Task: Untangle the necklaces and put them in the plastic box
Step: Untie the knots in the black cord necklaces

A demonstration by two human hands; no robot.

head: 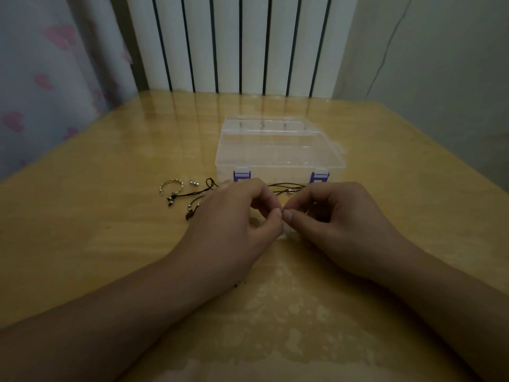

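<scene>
A clear plastic box (278, 150) with two purple latches stands closed at the middle of the wooden table (110, 230). Black cord necklaces (192, 193) with small silver beads lie tangled in front of the box, running from the left of my hands to behind them. My left hand (234, 224) and my right hand (338, 224) meet thumb to thumb just in front of the box. Both pinch a small part of a necklace (283, 209) between thumb and fingertips. More black cord (287, 186) shows above my fingers.
A silver ring-shaped bangle (170, 186) and a small silver bead piece (194, 183) lie left of the box. Behind the table stand a white ribbed radiator (234, 42) and a curtain with pink hearts (49, 73). A wall closes the right side.
</scene>
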